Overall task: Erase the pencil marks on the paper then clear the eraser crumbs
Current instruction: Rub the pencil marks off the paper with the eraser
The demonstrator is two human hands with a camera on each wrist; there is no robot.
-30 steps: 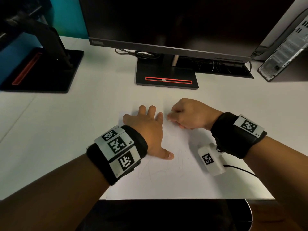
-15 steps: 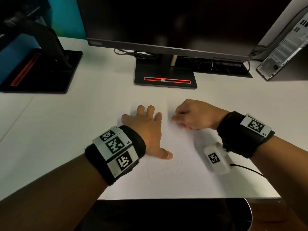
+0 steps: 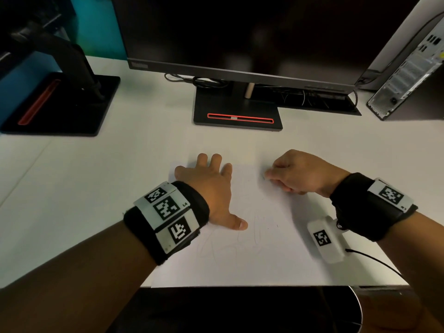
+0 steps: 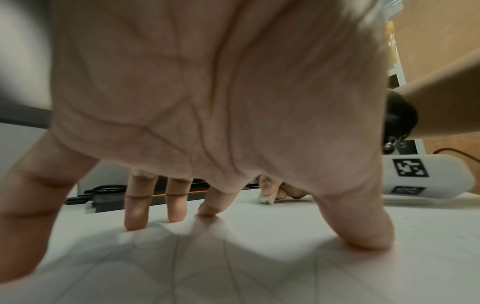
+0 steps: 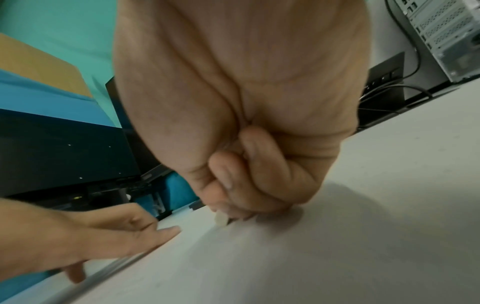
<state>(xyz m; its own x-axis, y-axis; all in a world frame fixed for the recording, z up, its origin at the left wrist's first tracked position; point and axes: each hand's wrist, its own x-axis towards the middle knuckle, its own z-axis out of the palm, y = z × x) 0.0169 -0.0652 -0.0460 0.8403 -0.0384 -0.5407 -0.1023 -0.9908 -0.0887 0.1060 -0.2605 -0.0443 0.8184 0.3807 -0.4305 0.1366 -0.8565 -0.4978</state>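
Paper [image 3: 276,265] lies under the left hand [image 3: 211,188], fingers spread flat. Right hand [image 3: 302,174] pinches the eraser [image 4: 267,199] at frame centre; hard rubbing could crease the sheet

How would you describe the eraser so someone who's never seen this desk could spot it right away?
Start at the monitor, then drop to the paper on the desk in front of its stand. The right hand is curled over the paper's far part, and the eraser is the small whitish block pinched in its fingertips, tip on the sheet. The left hand only presses flat, holding nothing.
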